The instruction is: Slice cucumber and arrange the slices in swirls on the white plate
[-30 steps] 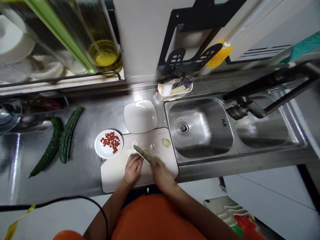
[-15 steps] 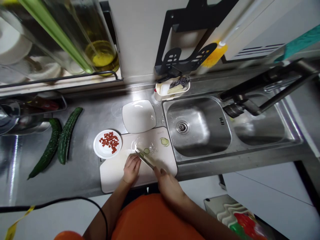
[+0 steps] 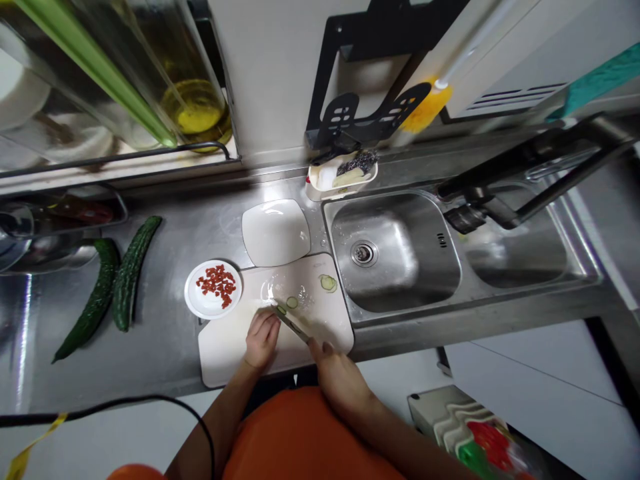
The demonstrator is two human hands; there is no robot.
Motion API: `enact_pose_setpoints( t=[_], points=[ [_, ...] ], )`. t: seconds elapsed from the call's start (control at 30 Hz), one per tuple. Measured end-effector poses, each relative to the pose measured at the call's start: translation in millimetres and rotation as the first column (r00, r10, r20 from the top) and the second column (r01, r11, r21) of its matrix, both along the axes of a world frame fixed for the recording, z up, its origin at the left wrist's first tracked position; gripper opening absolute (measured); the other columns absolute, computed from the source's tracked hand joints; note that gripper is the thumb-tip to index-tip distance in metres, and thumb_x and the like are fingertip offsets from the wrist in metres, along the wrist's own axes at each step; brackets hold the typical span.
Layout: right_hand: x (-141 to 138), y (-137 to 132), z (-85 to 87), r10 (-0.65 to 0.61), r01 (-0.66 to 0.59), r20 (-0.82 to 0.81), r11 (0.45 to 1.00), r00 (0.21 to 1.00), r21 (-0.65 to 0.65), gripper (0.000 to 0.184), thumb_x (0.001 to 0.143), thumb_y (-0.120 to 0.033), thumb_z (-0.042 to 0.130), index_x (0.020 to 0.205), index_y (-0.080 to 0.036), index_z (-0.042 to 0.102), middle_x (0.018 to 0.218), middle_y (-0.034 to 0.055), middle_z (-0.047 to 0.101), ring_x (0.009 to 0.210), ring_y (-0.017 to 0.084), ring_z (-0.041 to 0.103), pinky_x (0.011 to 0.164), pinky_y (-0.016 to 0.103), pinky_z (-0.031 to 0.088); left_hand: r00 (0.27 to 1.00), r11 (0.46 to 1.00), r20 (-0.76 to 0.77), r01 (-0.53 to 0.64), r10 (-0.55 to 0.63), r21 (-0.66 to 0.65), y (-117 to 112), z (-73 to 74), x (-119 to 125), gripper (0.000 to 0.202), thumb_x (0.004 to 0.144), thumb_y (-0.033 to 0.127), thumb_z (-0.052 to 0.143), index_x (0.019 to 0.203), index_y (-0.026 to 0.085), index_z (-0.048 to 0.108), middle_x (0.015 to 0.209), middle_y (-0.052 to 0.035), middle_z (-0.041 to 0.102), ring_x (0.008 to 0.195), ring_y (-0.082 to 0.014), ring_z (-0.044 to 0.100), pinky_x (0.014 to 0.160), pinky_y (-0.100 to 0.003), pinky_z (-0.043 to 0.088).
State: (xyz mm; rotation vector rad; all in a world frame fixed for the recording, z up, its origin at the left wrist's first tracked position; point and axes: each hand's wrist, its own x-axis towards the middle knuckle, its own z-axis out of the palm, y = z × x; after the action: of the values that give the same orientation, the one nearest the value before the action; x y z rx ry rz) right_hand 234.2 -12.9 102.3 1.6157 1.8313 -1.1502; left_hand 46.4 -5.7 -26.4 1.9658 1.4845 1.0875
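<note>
Cucumber slices (image 3: 328,283) lie just below the frame's centre, near the right edge of the board (image 3: 227,350), probably there to be clear of the knife (image 3: 294,325); a single slice (image 3: 292,303) sits loose beside it. I see the right hand (image 3: 343,379) gripping the handle, tip towards the curled left hand (image 3: 262,339), fingers likely tucked for safety; whether they pin a piece, I cannot tell.

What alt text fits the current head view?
The right hand holds a steel knife over a pale rectangular cutting board, the left hand close to its tip; green-rimmed cucumber slices lie on the board. At its left: a round white plate of red pieces, two long green cucumbers; to its right: a steel sink.
</note>
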Motion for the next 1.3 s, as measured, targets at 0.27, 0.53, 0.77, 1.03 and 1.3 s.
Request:
enact_pose_setpoints(
  t=[0.27, 0.53, 0.77, 1.03, 1.3],
  points=[
    [-2.3, 3.6, 1.6, -0.001, 0.002, 0.006, 1.0, 1.0, -0.009, 0.048, 0.085, -0.001, 0.024, 0.119, -0.019, 0.052, 0.095, 0.0111, 0.064, 0.078, 0.021, 0.065, 0.06, 0.026, 0.04, 1.0, 0.999, 0.025, -0.002, 0.003, -0.032, -0.1, 1.1, 0.5, 0.014, 0.085, 0.012, 0.055, 0.094, 0.017, 0.064, 0.092, -0.007, 0.065, 0.092, -0.0178, 0.061, 0.086, -0.039, 0.051],
    [-3.0, 6.9, 4.6, -0.002, 0.002, 0.003, 1.0, 1.0, 0.002, 0.046, 0.086, -0.001, 0.025, 0.116, -0.019, 0.054, 0.095, 0.0102, 0.065, 0.078, 0.019, 0.065, 0.06, 0.024, 0.04, 0.999, 0.999, 0.047, 0.009, -0.008, -0.034, 1.4, 4.3, 1.1, 0.016, 0.083, 0.008, 0.055, 0.092, 0.017, 0.064, 0.091, -0.0064, 0.065, 0.092, -0.0169, 0.06, 0.087, -0.038, 0.05],
    [-6.7, 11.9, 3.2, 0.017, -0.017, 0.011, 1.0, 1.0, -0.018, 0.05, 0.085, 0.001, 0.023, 0.122, -0.018, 0.051, 0.098, 0.0112, 0.065, 0.083, 0.02, 0.065, 0.062, 0.025, 0.042, 0.999, 1.0, 0.041, -0.004, 0.004, -0.011, 1.4, 3.5, 1.0, 0.016, 0.082, 0.006, 0.057, 0.092, 0.016, 0.064, 0.09, -0.006, 0.064, 0.091, -0.0167, 0.06, 0.086, -0.037, 0.051],
    [-8.6, 13.4, -3.5, 0.026, -0.026, 0.008, 1.0, 1.0, -0.016, 0.049, 0.086, 0.0, 0.025, 0.124, -0.019, 0.051, 0.098, 0.0114, 0.065, 0.084, 0.02, 0.065, 0.066, 0.025, 0.045, 0.999, 1.0, 0.043, 0.002, -0.001, -0.024, 1.2, 4.3, 0.8, 0.017, 0.082, 0.006, 0.056, 0.092, 0.017, 0.064, 0.088, -0.0059, 0.065, 0.089, -0.0167, 0.06, 0.085, -0.037, 0.052],
    [-12.0, 15.9, -5.6, 0.031, -0.03, 0.015, 0.999, 0.999, -0.011, 0.051, 0.085, 0.0, 0.027, 0.127, -0.019, 0.049, 0.099, 0.0123, 0.064, 0.087, 0.02, 0.065, 0.067, 0.025, 0.046, 0.999, 1.0, 0.036, 0.006, -0.005, -0.026, 0.6, 0.7, -0.6, 0.018, 0.081, 0.006, 0.058, 0.093, 0.017, 0.065, 0.09, -0.0062, 0.066, 0.09, -0.017, 0.061, 0.085, -0.038, 0.052]
  ],
)
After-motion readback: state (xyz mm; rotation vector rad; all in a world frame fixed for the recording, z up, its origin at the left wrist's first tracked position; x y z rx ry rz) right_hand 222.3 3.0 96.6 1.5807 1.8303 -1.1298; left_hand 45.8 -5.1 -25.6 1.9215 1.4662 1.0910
